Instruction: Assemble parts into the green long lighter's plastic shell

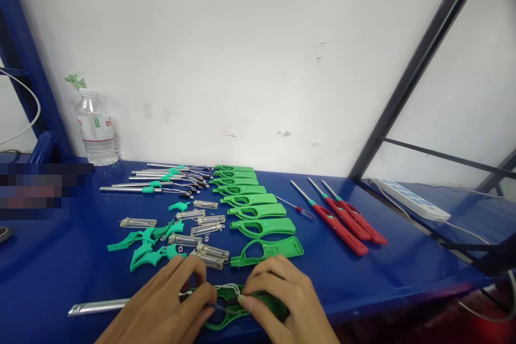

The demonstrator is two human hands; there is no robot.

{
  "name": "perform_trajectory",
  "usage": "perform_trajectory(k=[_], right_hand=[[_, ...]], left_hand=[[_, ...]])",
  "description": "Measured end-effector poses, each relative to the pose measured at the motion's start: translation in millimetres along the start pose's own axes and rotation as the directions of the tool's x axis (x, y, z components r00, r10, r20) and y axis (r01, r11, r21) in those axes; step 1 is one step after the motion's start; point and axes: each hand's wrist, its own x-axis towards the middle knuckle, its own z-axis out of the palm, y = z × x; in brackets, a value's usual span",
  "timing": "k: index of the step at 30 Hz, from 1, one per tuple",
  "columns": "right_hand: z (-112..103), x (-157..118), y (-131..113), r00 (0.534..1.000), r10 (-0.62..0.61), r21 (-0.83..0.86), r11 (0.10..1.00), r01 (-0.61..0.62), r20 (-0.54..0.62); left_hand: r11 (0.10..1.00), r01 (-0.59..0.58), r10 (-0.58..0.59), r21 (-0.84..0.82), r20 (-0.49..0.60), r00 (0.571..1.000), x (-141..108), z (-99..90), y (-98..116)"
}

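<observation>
In front of me lies a green lighter housing half [220, 325], its open inside facing up. White wires [228, 286] run across it between my hands. My left hand [173, 295] is closed, its thumb and fingers pinched around the wires at the housing's left end. A silver metal tube [99, 307] sticks out to the left from under that hand. My right hand [284, 293] grips the housing's right part, with the thumb pressing near the wires. The fingers hide much of the housing's inside.
Behind my hands lie several green housings [264, 227], clear fuel tanks [185, 240], teal triggers [147, 258] and metal tubes with wires [151, 190]. Red lighters [338, 231] and a screwdriver [306, 213] are at right. A water bottle [97, 131] and power strip [409, 199] stand farther off.
</observation>
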Motion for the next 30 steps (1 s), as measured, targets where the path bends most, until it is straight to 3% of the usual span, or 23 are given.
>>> perform_trajectory(k=[4, 7, 13, 17, 21, 30], right_hand=[[1, 1, -2, 1.0, -0.002, -0.005, 1.0, 0.002, -0.011], [0, 1, -3, 1.0, -0.005, -0.004, 1.0, 0.005, -0.013], [-2, 2, -5, 1.0, -0.019, -0.015, 1.0, 0.019, -0.023], [-4, 4, -9, 0.998, -0.052, -0.022, 0.998, 0.051, -0.042], [-5, 7, -14, 0.986, -0.118, -0.032, 0.993, 0.115, -0.117], [-8, 6, -12, 0.985, -0.157, 0.002, 0.988, 0.158, -0.069]], left_hand=[[0.993, 0.019, -0.01, -0.115, 0.081, 0.997, -8, 6.7, -11], [0.984, 0.043, -0.032, -0.173, 0.066, 0.997, -8, 4.3, -14], [0.984, 0.067, -0.063, -0.163, 0.028, 0.998, 7, -4.0, -10], [0.984, 0.133, -0.121, -0.115, 0.105, 0.987, -6, -0.7, -11], [0.979, 0.165, -0.153, -0.117, 0.106, 0.983, -15, 1.0, -12], [0.965, 0.179, -0.182, -0.189, 0.001, 0.983, 18, -14.9, -4]])
